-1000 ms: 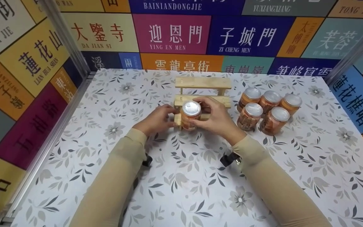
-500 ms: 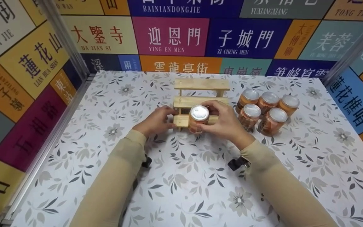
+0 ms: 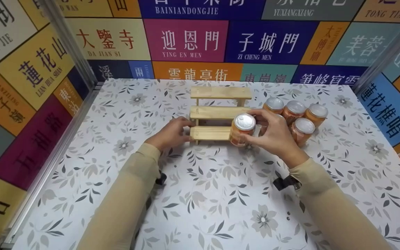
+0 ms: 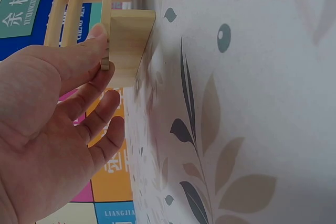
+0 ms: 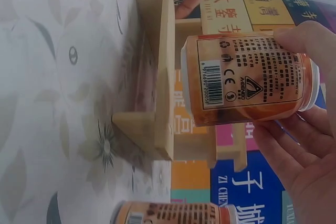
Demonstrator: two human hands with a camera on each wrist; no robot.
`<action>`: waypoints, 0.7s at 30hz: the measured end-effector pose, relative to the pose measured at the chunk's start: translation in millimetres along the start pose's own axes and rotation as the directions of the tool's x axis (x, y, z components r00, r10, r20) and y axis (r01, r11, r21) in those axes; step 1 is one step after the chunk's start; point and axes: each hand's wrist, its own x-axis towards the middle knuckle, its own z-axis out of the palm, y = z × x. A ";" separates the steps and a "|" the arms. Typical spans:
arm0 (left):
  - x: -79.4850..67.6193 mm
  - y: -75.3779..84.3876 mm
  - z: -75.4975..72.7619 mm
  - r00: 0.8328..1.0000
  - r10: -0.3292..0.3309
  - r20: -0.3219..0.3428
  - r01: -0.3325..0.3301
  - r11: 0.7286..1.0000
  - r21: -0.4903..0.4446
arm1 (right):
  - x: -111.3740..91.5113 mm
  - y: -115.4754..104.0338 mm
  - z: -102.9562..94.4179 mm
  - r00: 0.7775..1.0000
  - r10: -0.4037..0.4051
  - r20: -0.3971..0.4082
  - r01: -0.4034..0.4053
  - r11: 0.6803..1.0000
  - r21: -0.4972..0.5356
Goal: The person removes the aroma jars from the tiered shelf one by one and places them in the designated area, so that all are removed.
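My right hand [image 3: 276, 133] holds an orange can [image 5: 247, 77] with a silver lid, upright, between thumb and fingers. In the head view the can hides the right end of the bottom step of a three-tier wooden stand [image 3: 210, 133]. The right wrist view shows the can's base above that step's board, with a gap between them. My left hand [image 3: 173, 133] pinches the left end of the bottom step between thumb and index finger, as the left wrist view shows with the thumb [image 4: 97, 38] on the board. Its other fingers curl loosely beside the stand.
Right of the stand, several similar cans [image 3: 304, 128] stand grouped, one mostly hidden behind my right hand. The table [image 3: 200, 208] has a white leaf-patterned cover. Panels with large lettering [image 3: 186, 40] rise behind and at both sides.
My right hand has moved right with the can, from the left part of the bottom step to its right end. The left hand stays on the step's left end.
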 end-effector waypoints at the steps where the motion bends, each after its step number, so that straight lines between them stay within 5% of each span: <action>1: 0.1 0.0 0.2 1.000 -0.004 0.001 0.004 1.000 -0.002 | -1.8 0.1 -3.1 1.000 0.003 -0.006 -0.003 1.000 -0.009; 21: -0.3 -1.6 2.4 0.999 -0.032 -0.005 0.032 0.999 -0.020 | -23.3 10.0 -67.2 0.985 0.113 -0.130 -0.120 0.992 -0.047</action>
